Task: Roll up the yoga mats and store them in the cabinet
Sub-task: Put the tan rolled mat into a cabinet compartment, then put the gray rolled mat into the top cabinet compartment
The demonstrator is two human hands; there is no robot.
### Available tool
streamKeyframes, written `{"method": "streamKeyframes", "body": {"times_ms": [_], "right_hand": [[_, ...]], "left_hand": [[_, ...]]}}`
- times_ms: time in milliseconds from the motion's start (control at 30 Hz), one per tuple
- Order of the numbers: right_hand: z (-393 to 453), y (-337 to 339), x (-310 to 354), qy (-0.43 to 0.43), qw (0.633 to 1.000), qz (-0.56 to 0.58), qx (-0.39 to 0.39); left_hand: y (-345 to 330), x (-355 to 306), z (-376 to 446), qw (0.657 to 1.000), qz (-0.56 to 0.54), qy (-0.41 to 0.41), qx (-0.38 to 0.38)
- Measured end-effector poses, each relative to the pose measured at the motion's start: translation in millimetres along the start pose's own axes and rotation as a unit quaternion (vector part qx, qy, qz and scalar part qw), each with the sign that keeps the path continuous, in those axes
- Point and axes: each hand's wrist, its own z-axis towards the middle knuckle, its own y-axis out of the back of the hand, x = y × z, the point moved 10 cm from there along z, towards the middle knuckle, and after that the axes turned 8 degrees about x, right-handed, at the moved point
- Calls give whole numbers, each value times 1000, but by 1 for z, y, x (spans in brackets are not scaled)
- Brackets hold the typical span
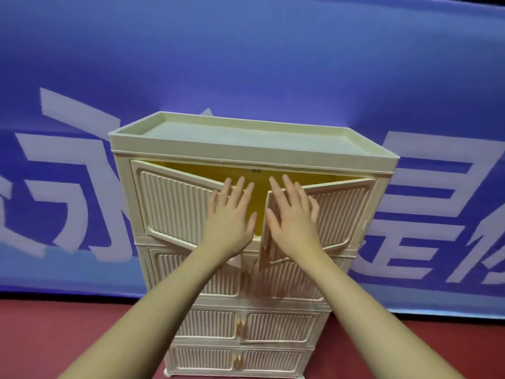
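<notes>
Head view looking down on a cream cabinet (246, 138) standing against a blue banner (246, 50) on a red floor (41, 337). Starting at the left: left door (172, 203) of the top compartment hanging ajar, swung outward. Left hand (232, 212) lying flat, fingers straight and spread, over that door's inner edge, gripping nothing. Showing yellow (257, 198) in the gap between the 2 doors, probably a rolled mat already inside, though too little visible to be sure. Right hand (292, 214) likewise flat and spread, pressing on the right door (341, 212), also ajar. Judging the step as pushing both doors shut. Risks from here: doors meeting unevenly and 1 springing back if pushed out of turn; a mat sitting too far forward blocking the closure; fingers near the inner edges getting nipped in the narrowing gap; a light plastic unit rocking back toward the banner under a hard push high up. Lower doors (278, 324) sitting closed.
</notes>
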Motion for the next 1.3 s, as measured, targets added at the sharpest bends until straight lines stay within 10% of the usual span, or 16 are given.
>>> {"method": "streamKeyframes", "body": {"times_ms": [633,1300], "right_hand": [[-98,58,3,-108,979,-156,75],[-434,123,85,-97,994,8,58]], "left_hand": [[104,32,-127,983,112,139,33],[144,-122,-423,988,-113,-17,108]]}}
